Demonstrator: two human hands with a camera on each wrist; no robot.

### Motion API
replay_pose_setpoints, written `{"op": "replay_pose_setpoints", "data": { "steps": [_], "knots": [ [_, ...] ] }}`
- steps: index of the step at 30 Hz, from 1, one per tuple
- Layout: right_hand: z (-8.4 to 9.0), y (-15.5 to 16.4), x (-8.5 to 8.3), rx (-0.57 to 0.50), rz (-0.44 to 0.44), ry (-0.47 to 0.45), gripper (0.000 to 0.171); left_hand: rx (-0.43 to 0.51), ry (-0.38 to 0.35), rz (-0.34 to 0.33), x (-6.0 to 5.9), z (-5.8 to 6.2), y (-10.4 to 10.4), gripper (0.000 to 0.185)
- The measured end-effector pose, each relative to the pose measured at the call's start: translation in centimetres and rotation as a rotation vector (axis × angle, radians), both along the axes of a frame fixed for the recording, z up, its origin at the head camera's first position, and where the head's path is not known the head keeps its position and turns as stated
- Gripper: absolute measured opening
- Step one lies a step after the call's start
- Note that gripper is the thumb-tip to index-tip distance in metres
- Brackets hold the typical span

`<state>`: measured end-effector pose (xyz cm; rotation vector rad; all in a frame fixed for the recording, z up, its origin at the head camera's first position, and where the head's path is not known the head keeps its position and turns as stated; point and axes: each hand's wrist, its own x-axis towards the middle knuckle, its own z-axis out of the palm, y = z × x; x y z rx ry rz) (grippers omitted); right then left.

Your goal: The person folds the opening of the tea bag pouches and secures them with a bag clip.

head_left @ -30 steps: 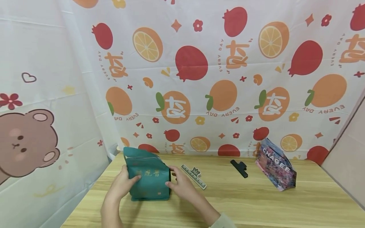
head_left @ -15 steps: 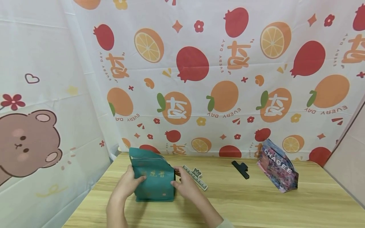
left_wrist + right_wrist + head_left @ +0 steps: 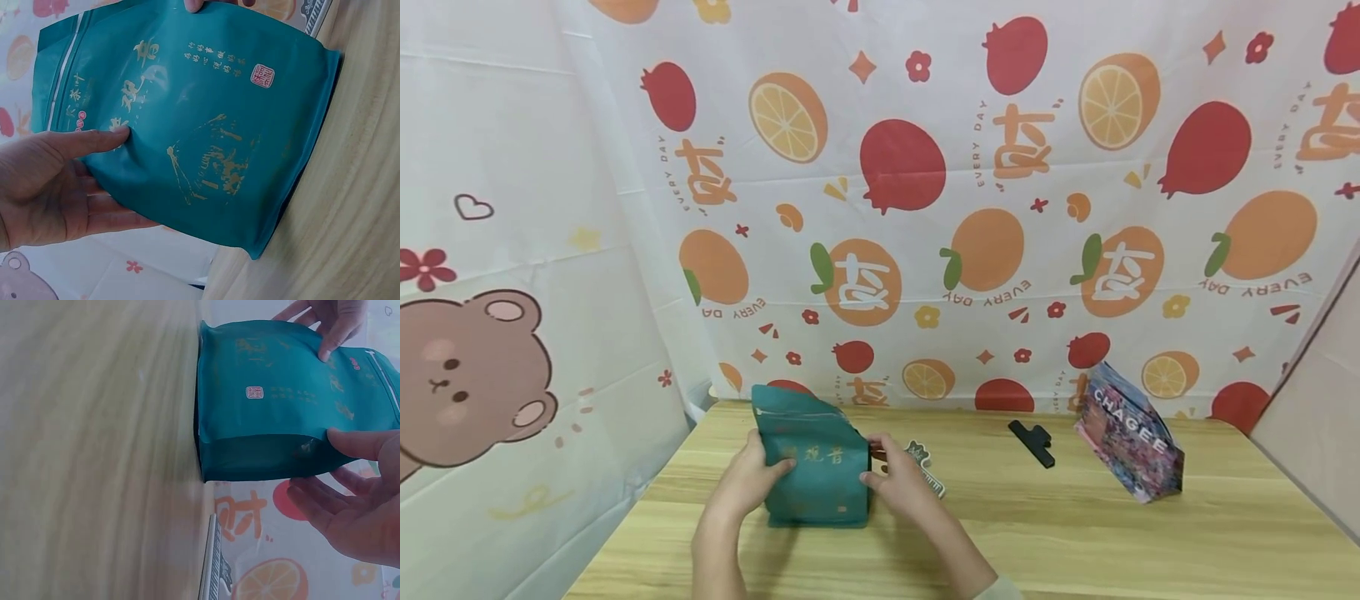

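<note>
Head view takes in the whole bench (image 3: 1075,542), with my left hand (image 3: 747,485) and my right hand (image 3: 901,482) on either side of a green bag (image 3: 816,483). The bag is upright on the left part of the bench; whether its base touches the wood or sits just off it, I cannot tell. Only from here do I see the black clip (image 3: 1032,442) to the right and, beyond it, a colourful bag (image 3: 1131,437) lettered CHAGEE, in front of the fruit-print cloth (image 3: 955,167). A keyboard-patterned clip (image 3: 934,483) lies partly hidden behind my right hand. Left wrist view brings out what is tiny from above: a gold drawing low on the front and a small red seal. It also shows my left fingers clamped on one side edge, thumb across the front and the others tucked behind. Right wrist view gives me the opposite side panel, with my right thumb against its front edge and the other fingers round the back edge, pinching the bag between them; down there the patterned clip appears nearly edge-on.
</note>
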<state>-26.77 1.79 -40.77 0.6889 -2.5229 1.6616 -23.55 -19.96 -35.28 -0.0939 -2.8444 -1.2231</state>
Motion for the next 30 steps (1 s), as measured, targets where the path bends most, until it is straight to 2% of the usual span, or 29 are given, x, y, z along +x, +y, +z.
{"op": "replay_pose_setpoints", "data": {
  "steps": [5, 12, 21, 30],
  "knots": [
    [0.1, 0.6, -0.2, 0.026, -0.005, 0.015, 0.038, 0.006, 0.021, -0.003, -0.2, 0.0, 0.7, 0.075],
    [0.5, 1.6, -0.2, 0.009, 0.011, -0.016, 0.040, -0.004, 0.015, -0.008, -0.4, -0.2, 1.3, 0.077],
    [0.6, 2.3, -0.4, 0.025, 0.021, 0.016, 0.038, -0.032, 0.022, 0.004, -0.7, -0.2, 1.9, 0.077],
    [1.1, 2.6, -0.6, 0.059, -0.011, 0.005, 0.040, 0.030, 0.052, -0.007, -0.6, 0.2, 1.4, 0.070]
  ]
}}
